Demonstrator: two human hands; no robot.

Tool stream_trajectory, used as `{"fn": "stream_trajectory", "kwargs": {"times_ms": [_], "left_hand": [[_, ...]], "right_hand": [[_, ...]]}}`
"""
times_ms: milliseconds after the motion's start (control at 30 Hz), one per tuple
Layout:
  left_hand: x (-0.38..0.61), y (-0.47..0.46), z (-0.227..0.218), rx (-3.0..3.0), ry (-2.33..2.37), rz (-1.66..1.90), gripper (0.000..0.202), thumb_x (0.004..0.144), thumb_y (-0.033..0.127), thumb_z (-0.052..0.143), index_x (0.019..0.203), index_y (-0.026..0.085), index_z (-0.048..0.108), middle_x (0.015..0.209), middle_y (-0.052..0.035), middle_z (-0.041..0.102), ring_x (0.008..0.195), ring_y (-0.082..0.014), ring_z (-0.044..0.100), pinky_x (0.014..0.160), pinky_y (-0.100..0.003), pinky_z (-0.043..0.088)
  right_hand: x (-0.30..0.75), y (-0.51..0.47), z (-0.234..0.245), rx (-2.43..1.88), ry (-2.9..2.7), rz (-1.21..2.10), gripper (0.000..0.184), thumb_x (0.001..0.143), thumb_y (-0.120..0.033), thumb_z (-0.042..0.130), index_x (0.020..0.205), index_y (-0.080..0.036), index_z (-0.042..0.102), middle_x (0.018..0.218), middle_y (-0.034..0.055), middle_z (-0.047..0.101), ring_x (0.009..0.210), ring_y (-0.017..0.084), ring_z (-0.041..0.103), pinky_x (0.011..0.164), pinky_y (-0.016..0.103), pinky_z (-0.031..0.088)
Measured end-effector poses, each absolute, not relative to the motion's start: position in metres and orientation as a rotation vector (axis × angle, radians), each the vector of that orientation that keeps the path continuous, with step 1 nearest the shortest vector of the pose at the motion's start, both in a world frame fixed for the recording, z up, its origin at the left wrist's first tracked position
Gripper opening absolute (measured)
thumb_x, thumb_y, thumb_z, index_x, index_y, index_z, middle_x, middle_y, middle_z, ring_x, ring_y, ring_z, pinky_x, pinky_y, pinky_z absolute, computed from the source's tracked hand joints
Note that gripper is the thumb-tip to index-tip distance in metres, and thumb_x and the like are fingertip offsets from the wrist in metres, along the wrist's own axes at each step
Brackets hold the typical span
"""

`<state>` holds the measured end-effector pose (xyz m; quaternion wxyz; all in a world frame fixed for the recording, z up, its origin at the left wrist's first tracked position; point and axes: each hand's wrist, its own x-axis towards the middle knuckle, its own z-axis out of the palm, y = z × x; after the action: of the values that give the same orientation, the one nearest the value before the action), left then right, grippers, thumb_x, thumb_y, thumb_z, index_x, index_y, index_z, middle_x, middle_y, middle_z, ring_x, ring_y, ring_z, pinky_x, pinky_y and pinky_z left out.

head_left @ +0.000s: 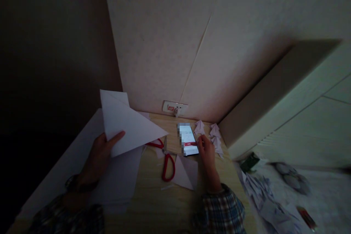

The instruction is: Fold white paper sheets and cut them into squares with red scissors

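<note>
Plaid sleeves (223,208), wood-grain tabletop (149,182); phone (188,136) near wall socket (167,106); dim room.

- Pale wall (164,44), upper centre, with a slanting seam
- White socket plate (175,105), centre
- Wood-grain table (152,193), lower centre
- Pale panelled unit (290,117), right
- Light floor (333,201), lower right
- Dim light, darkest at left

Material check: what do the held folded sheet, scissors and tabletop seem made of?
Folded sheet: likely white paper, matte, judging by its thin edges and sharp fold.
Scissors: handles probably plastic, given their even red; grey blades look like metal, but dim light leaves their finish unclear.
Tabletop: pale, seemingly matte wood or wood-look laminate; streaky grain fits either.
</note>
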<state>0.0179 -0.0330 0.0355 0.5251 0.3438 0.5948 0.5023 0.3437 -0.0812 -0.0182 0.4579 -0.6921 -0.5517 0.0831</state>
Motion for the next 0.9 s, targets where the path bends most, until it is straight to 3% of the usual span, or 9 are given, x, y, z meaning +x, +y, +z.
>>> {"fn": "stream_trajectory", "kwargs": {"times_ms": [233, 433, 733, 900], "left_hand": [[0.019, -0.035, 0.042, 0.809, 1.459, 1.182, 0.044, 0.059, 0.038, 0.081, 0.095, 0.015, 0.071, 0.086, -0.0035, 0.077, 0.077, -0.0213, 0.067, 0.066, -0.028, 0.051], [0.018, -0.034, 0.04, 0.817, 1.427, 1.188, 0.046, 0.06, 0.039, 0.082, 0.097, 0.015, 0.07, 0.09, -0.0045, 0.077, 0.079, -0.0211, 0.068, 0.067, -0.027, 0.051], [0.016, -0.034, 0.039, 0.825, 1.447, 1.166, 0.05, 0.058, 0.042, 0.082, 0.098, 0.014, 0.07, 0.09, -0.0041, 0.076, 0.078, -0.0205, 0.065, 0.067, -0.028, 0.049], [0.015, -0.031, 0.032, 0.823, 1.444, 1.18, 0.054, 0.054, 0.044, 0.083, 0.098, 0.015, 0.07, 0.09, -0.0027, 0.076, 0.077, -0.0182, 0.064, 0.066, -0.025, 0.047]], "right_hand": [[0.343, -0.084, -0.014, -1.669, -1.379, 0.22, 0.036, 0.095, -0.044, 0.037, 0.066, -0.025, 0.048, 0.062, 0.0033, 0.064, 0.061, 0.02, 0.062, 0.056, 0.03, 0.042], [0.341, -0.082, -0.019, -1.716, -1.372, 0.182, 0.031, 0.091, -0.04, 0.042, 0.064, -0.026, 0.042, 0.056, 0.0001, 0.058, 0.052, 0.018, 0.054, 0.051, 0.03, 0.034], [0.34, -0.084, -0.012, -1.64, -1.359, 0.221, 0.032, 0.094, -0.04, 0.039, 0.067, -0.025, 0.048, 0.063, 0.0032, 0.066, 0.059, 0.02, 0.061, 0.053, 0.03, 0.041], [0.343, -0.082, -0.017, -1.66, -1.347, 0.229, 0.033, 0.093, -0.041, 0.042, 0.064, -0.026, 0.045, 0.058, 0.0015, 0.061, 0.055, 0.019, 0.057, 0.052, 0.03, 0.039]]}}
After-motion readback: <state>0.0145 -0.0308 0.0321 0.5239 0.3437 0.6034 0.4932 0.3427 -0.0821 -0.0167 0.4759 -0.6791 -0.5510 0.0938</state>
